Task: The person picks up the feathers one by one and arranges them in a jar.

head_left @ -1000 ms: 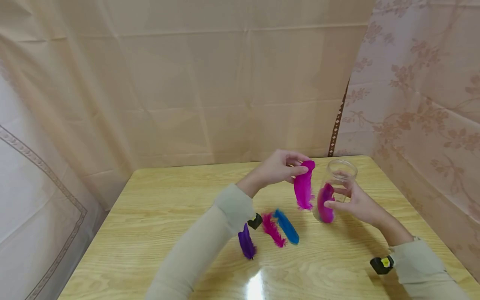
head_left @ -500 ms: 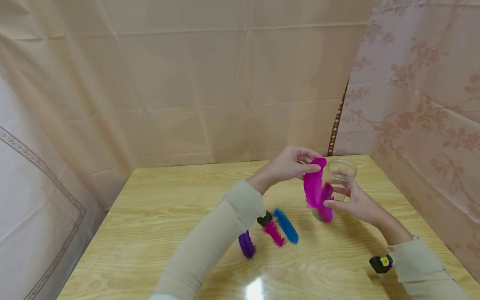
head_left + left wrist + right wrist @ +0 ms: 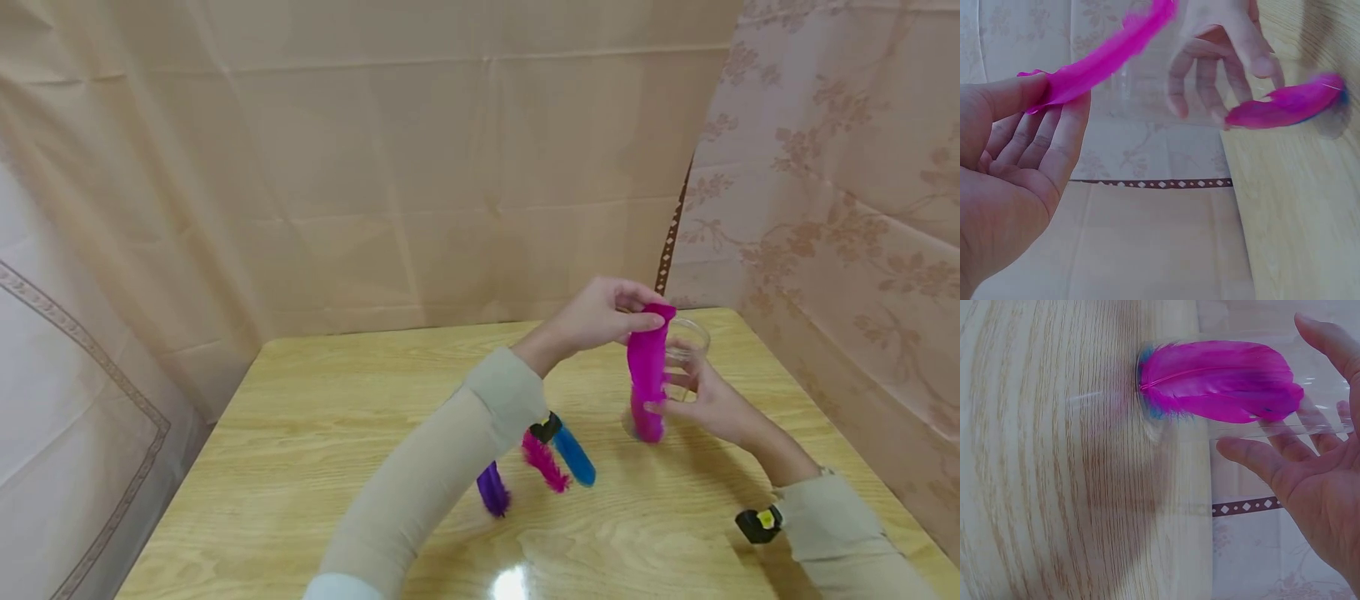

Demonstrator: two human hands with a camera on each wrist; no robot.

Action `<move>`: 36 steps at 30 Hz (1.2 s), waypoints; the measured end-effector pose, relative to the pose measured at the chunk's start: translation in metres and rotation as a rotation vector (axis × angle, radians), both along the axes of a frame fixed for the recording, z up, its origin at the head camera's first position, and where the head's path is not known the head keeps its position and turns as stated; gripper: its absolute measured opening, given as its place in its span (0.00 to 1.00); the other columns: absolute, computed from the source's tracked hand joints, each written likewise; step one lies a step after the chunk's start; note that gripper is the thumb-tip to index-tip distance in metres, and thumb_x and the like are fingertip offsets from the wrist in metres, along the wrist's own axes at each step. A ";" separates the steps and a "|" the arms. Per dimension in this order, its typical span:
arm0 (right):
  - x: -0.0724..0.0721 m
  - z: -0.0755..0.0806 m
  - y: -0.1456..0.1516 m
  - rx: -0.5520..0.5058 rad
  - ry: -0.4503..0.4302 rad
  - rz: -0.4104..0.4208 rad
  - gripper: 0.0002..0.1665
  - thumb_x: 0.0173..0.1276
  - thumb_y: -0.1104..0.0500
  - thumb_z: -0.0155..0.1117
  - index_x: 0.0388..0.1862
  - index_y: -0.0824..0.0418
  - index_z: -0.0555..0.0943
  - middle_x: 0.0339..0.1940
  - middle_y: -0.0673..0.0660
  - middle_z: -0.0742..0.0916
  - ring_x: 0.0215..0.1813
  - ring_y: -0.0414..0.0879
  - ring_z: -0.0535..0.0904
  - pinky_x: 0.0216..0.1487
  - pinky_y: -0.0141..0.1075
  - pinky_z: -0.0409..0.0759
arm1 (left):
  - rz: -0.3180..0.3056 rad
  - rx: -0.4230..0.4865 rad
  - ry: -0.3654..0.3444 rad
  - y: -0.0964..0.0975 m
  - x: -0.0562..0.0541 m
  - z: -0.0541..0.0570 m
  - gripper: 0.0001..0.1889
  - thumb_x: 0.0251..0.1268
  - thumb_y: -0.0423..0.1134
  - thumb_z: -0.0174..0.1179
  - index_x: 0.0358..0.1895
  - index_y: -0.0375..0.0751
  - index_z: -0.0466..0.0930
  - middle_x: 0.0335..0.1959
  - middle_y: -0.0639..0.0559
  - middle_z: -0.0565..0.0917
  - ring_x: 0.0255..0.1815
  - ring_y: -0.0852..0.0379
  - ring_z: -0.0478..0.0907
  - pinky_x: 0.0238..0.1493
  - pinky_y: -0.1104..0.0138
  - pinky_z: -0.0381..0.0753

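Note:
My left hand (image 3: 588, 318) pinches a magenta feather (image 3: 1110, 62) by one end between thumb and fingers. In the head view it hangs in front of the clear glass jar (image 3: 701, 333). Around the jar's side curl the fingers and thumb of my right hand (image 3: 712, 407), while the jar stands upright on the table. Inside it rests another magenta feather (image 3: 1222, 381), with bits of blue showing behind it near the base. The left wrist view has the held feather's far end beside the jar's mouth end, cut off by the frame's top.
On the wooden table (image 3: 337, 433) lie a purple feather (image 3: 493, 492), a fluffy pink feather (image 3: 547, 465) and a blue feather (image 3: 576, 460), partly covered by the left sleeve and wrist camera. Beige curtains (image 3: 375, 167) hang behind, with a patterned one (image 3: 847, 183) at the right.
My left hand has moved right and slightly up, bringing the magenta feather from beside the jar to overlap it in the head view. My right hand has stayed on the jar.

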State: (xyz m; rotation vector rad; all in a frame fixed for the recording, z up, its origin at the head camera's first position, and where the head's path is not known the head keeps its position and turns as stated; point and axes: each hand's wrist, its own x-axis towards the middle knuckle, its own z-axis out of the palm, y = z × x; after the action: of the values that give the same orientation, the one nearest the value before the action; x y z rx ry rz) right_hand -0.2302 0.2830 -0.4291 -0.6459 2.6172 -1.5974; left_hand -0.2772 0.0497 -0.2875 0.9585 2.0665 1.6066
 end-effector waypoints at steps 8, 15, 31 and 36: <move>-0.001 0.001 -0.001 -0.007 -0.033 0.010 0.54 0.69 0.63 0.70 0.81 0.50 0.45 0.73 0.62 0.66 0.72 0.69 0.66 0.65 0.71 0.64 | 0.017 0.035 0.084 0.014 0.004 0.033 0.10 0.69 0.32 0.66 0.50 0.34 0.87 0.38 0.50 0.88 0.37 0.60 0.85 0.39 0.70 0.86; 0.003 0.002 -0.001 0.001 -0.046 -0.017 0.53 0.69 0.62 0.71 0.79 0.50 0.46 0.72 0.69 0.64 0.70 0.75 0.65 0.62 0.71 0.69 | 0.005 0.036 0.216 0.024 0.011 0.063 0.11 0.69 0.31 0.65 0.52 0.36 0.87 0.45 0.52 0.88 0.42 0.65 0.84 0.44 0.76 0.82; 0.003 0.005 0.001 0.028 -0.020 -0.038 0.54 0.66 0.64 0.73 0.77 0.56 0.45 0.72 0.63 0.64 0.71 0.68 0.66 0.64 0.66 0.70 | 0.126 0.058 0.365 0.034 0.010 0.051 0.11 0.69 0.35 0.67 0.52 0.42 0.87 0.46 0.58 0.86 0.40 0.73 0.81 0.41 0.79 0.81; 0.006 0.007 0.003 0.025 -0.024 -0.025 0.54 0.68 0.64 0.72 0.79 0.55 0.44 0.73 0.65 0.64 0.70 0.71 0.66 0.61 0.70 0.69 | 0.120 0.043 0.357 0.035 0.007 0.040 0.12 0.69 0.37 0.67 0.54 0.43 0.87 0.42 0.59 0.87 0.38 0.71 0.82 0.39 0.78 0.82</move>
State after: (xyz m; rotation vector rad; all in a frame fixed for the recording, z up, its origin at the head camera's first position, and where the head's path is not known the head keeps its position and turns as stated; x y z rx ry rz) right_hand -0.2246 0.2856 -0.4225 -0.5914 2.6346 -1.5661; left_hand -0.2706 0.0846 -0.2478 1.2342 2.3713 1.6407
